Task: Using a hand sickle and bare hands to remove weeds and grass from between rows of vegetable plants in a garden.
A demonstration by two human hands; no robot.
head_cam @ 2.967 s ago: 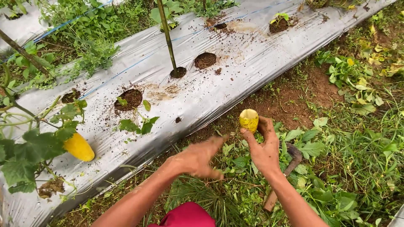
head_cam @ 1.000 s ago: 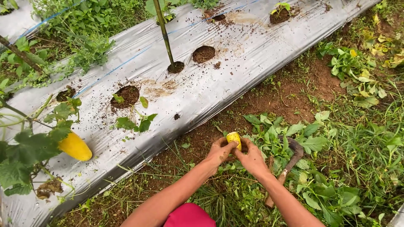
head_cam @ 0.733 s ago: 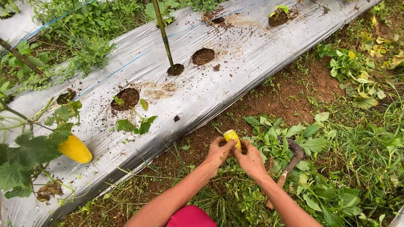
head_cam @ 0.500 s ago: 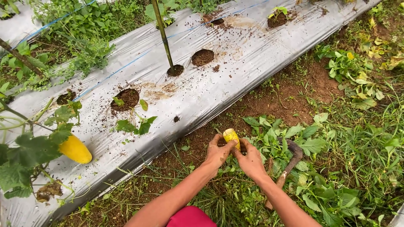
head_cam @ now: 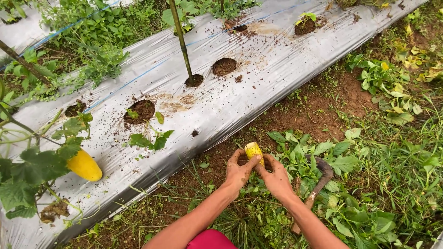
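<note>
At the far left, around nine o'clock in my view, a big yellow fruit (head_cam: 84, 165) lies on the silver plastic mulch sheet (head_cam: 277, 69), half under broad green leaves of a vine (head_cam: 32, 170). Moving right along the sheet I see a planting hole with a small seedling (head_cam: 140, 110) at about ten o'clock, then a thin green stake (head_cam: 181, 41) rising from its own hole, and just beside it, near twelve o'clock, another hole filled with dark soil (head_cam: 224, 67). A further hole with a sprout (head_cam: 305, 23) sits toward one o'clock.

Below the sheet runs a strip of bare reddish earth (head_cam: 323, 110). At about six o'clock my left hand (head_cam: 237, 173) curls its muddy fingers around the lower part of a small yellow piece of fruit (head_cam: 254, 151), and my right hand (head_cam: 276, 177) pinches the same piece from the other side, thumb and fingertips closed against it. The piece stands roughly upright between both hands, low over the ground at the edge of the weeds (head_cam: 300, 143).

Just right of my right hand, at four o'clock, a hoe-like tool with a dark curved blade (head_cam: 323, 170) and wooden handle lies in the grass, partly hidden by leaves. Green weeds and yellowed leaves (head_cam: 415, 60) fill the right side.
</note>
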